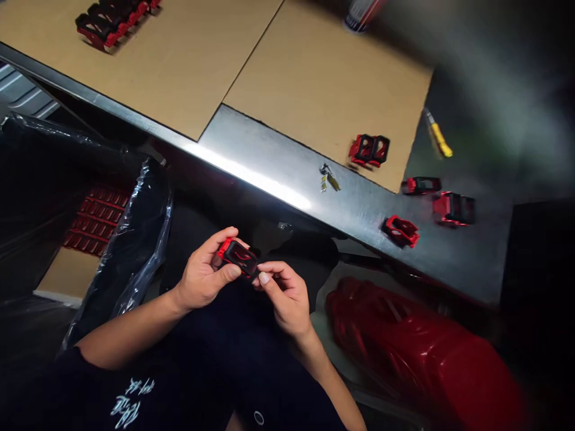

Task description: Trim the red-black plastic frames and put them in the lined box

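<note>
Over my lap, both hands hold one small red and black plastic part (238, 256). My left hand (204, 276) grips its left end, thumb on top and fingers curled behind. My right hand (284, 294) pinches its right end with thumb and fingertips. Loose parts of the same kind lie on the metal table (278, 161): a pair (369, 149) on the cardboard edge, one (401, 230) near the table's front edge, and two more (453, 208) to the right.
Cardboard sheets (188, 72) cover the table's far side, with a row of red and black parts (110, 21) at the top left. A yellow-handled tool (438, 136) lies right. A black plastic-lined box of parts (96, 218) stands left; a red bag (417, 347) lies lower right.
</note>
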The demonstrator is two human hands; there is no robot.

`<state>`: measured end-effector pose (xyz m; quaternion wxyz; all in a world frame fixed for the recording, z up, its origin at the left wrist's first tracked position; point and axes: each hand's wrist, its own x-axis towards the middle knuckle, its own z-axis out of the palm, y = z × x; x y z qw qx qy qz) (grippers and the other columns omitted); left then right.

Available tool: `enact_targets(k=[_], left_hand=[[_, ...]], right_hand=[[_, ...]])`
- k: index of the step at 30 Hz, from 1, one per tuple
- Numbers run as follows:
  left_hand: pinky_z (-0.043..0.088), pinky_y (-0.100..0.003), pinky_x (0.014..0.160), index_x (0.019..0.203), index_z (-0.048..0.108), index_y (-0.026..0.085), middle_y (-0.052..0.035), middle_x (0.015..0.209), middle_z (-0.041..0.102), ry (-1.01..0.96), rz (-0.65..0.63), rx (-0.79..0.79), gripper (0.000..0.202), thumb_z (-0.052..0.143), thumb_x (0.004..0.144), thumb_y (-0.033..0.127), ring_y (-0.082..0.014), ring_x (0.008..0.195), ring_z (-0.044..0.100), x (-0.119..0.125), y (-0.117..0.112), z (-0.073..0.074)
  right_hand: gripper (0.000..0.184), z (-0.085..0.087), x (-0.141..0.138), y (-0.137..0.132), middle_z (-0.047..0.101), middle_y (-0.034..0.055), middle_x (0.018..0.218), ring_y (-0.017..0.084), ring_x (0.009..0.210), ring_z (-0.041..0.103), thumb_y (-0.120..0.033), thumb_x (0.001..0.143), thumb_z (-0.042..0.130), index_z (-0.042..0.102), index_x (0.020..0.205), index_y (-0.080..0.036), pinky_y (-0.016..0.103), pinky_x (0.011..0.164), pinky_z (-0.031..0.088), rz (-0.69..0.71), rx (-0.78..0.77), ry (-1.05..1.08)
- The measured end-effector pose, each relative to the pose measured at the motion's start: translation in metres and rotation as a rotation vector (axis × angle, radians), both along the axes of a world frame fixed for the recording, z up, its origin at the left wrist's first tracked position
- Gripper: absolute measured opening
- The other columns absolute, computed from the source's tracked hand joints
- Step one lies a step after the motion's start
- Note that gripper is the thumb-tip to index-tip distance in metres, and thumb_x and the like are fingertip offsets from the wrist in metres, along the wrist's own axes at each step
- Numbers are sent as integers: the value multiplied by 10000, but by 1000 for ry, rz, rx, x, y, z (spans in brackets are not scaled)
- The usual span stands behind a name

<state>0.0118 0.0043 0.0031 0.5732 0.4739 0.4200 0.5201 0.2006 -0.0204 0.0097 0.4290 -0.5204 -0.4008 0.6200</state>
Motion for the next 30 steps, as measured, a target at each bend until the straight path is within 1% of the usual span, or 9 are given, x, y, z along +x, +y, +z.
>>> enact_targets(k=[4,8,11,14,18,21,24,27,30], left_hand=[[649,-314,817,1409,535,218,-95,1058,760,-57,82,-42,585,729,897,426,-212,898,773,-8,34,9],[646,-336,758,1381,567,227,-75,985,739,-146,89,-19,569,726,879,445,-214,813,750,-7,70,33],[629,-362,656,1346,610,200,-98,857,738,-300,-357,-25,546,651,905,519,-241,747,733,10,74,46],[635,-407,706,1322,652,196,-155,915,769,-332,-714,-33,554,660,892,544,-293,835,760,28,69,49],[647,-446,834,1275,689,233,-114,948,780,-310,-365,-43,454,682,883,461,-295,944,759,23,84,50],[649,-424,847,1246,693,222,-76,898,783,-225,-147,-40,423,677,871,416,-264,924,748,7,117,55],[621,-333,638,1194,696,199,-56,828,791,-122,-75,-47,406,708,840,399,-235,788,741,4,154,54],[593,-309,594,1141,706,210,-2,752,778,-99,-14,-26,415,769,788,420,-204,726,720,17,181,49],[613,-338,662,1101,724,237,44,686,752,-63,66,-61,415,817,741,421,-192,742,713,27,193,47]], right_hand=[[256,8,12,20,488,-75,497,95,413,421,-455,877,726,755,955,-213,237,440,340,-72,26,-168],[253,23,26,52,340,-108,473,75,440,257,-448,820,776,755,872,-201,249,460,236,-166,134,-256],[312,29,21,74,378,-99,517,84,471,303,-496,811,764,727,914,-204,238,468,273,-278,126,-131],[359,28,7,82,542,-59,605,95,500,452,-537,825,744,712,970,-210,226,491,389,-180,69,62],[268,29,27,76,731,21,796,158,708,675,-474,883,706,745,942,-215,287,679,558,-164,224,-114],[221,38,98,74,766,39,840,195,779,712,-438,876,704,752,887,-223,345,758,589,-476,387,-631],[291,47,190,87,750,91,996,244,939,693,-452,888,641,723,996,-195,441,890,562,-726,373,-819],[485,43,259,108,678,157,1258,316,1183,597,-450,760,744,673,1154,-177,515,1025,488,-825,325,-969],[756,29,288,126,608,194,1387,360,1315,512,-504,690,803,569,1324,-164,544,1110,410,-783,189,-1191]])
